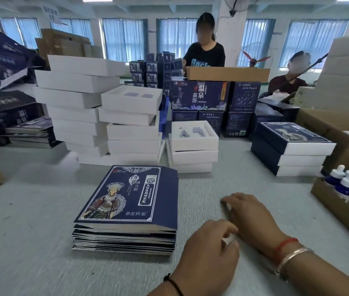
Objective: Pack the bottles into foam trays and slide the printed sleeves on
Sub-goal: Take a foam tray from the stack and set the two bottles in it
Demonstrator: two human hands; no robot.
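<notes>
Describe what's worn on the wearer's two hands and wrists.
Both forearms are bare, no sleeves or gloves in view. The left hand has a thin black cord round its wrist. The right hand wears a red string bracelet at the wrist and, just behind it, a plain silver metal bangle. No rings can be made out.

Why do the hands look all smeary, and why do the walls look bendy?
In the head view, the left hand and right hand are smeared by motion blur, as is the table near them; the stack of printed sleeves stays fairly sharp; the wide-angle lens bends the edges, and the windows glow bright.
</notes>
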